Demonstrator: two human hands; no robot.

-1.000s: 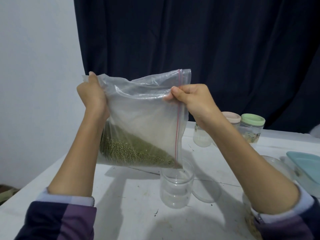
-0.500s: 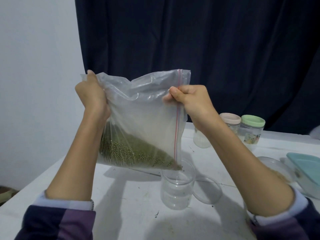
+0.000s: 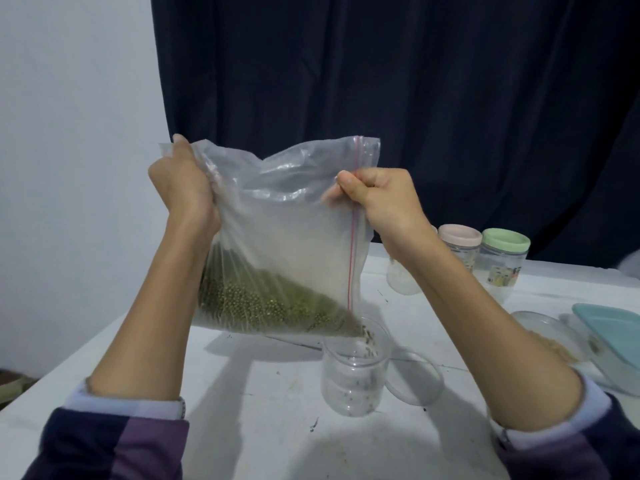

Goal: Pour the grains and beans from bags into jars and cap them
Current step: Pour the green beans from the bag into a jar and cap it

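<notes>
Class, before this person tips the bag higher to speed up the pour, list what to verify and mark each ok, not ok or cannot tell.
1. Left hand grips bag: ok.
2. Right hand pinches the zip edge: ok.
3. Bag's lowest corner over open jar: ok.
4. Green beans landing inside jar: ok.
5. Jar steady on table: cannot tell.
6. Clear lid out of the way: ok.

A clear zip bag (image 3: 284, 237) hangs tilted, green beans (image 3: 270, 303) heaped in its lower corner. Beans spill into an open clear jar (image 3: 355, 372) standing mid-desk.
</notes>
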